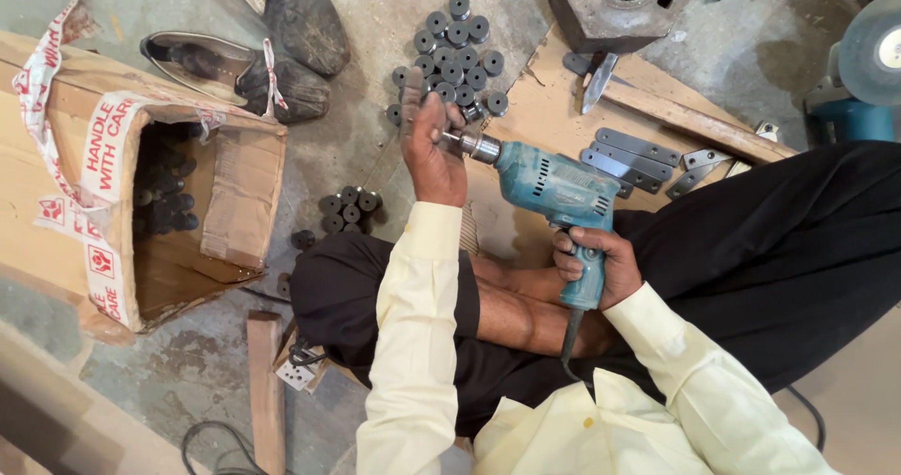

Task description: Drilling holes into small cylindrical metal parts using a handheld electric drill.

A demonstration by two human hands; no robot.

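Two hands share the work: we see the right hand (pixel 601 267) with its fingers clamped on the grip of the blue electric drill (pixel 556 193), while the left hand (pixel 430 146) presses a small dark disc to the bit, fingers closed around it. We judge the drilling step underway, calling next for steady pressure along the drill's long axis, which lies nearly level above the lap, its chuck pointing left toward the pile of discs (pixel 452 48) on the floor.

- brown cardboard box (pixel 141 203), far left on floor, top open, dark round parts inside
- white tape with red print (pixel 99 170) along its opening edges, torn loose at the top-left corner
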